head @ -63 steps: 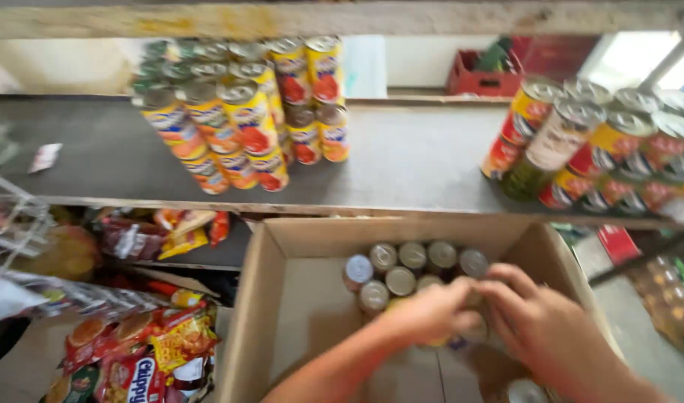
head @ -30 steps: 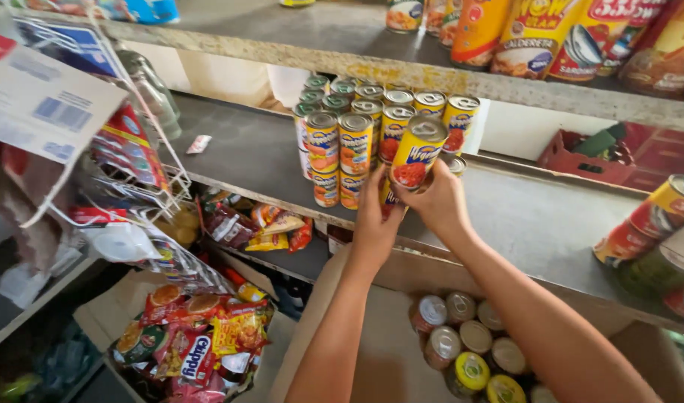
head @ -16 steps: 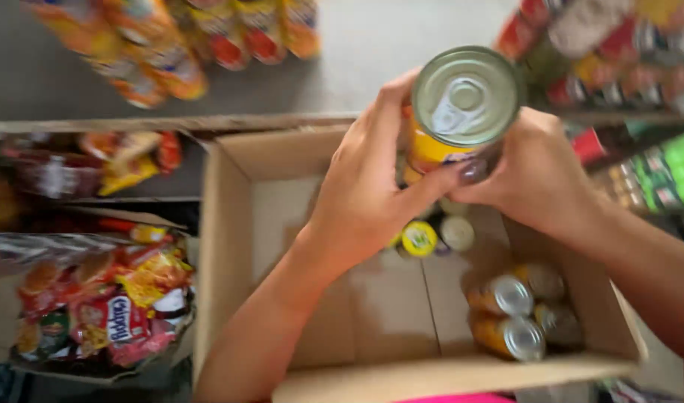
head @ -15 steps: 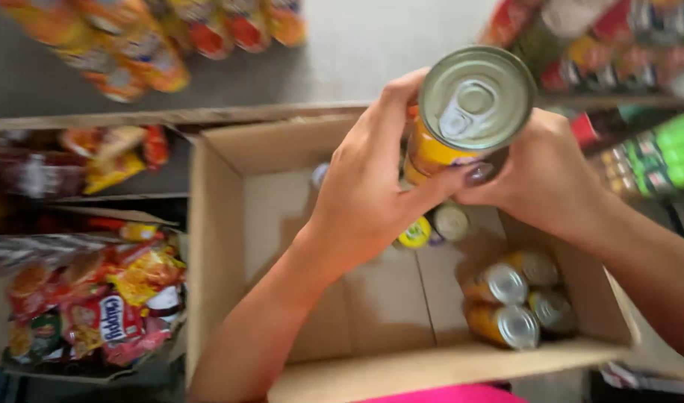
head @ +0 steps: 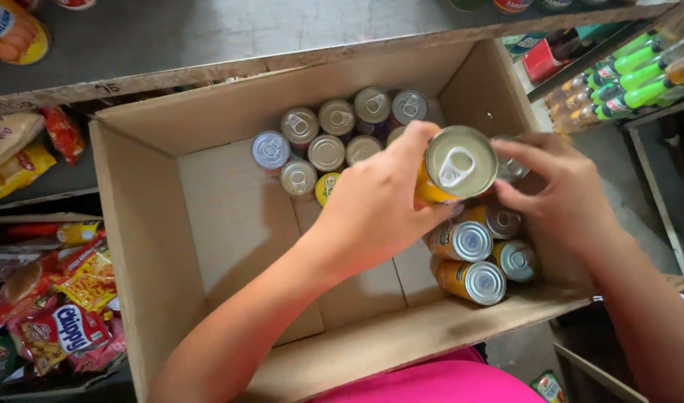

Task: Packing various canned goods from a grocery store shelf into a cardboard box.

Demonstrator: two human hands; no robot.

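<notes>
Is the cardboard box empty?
No, the cardboard box holds upright cans at its far end and more cans on their sides near the right wall.
</notes>
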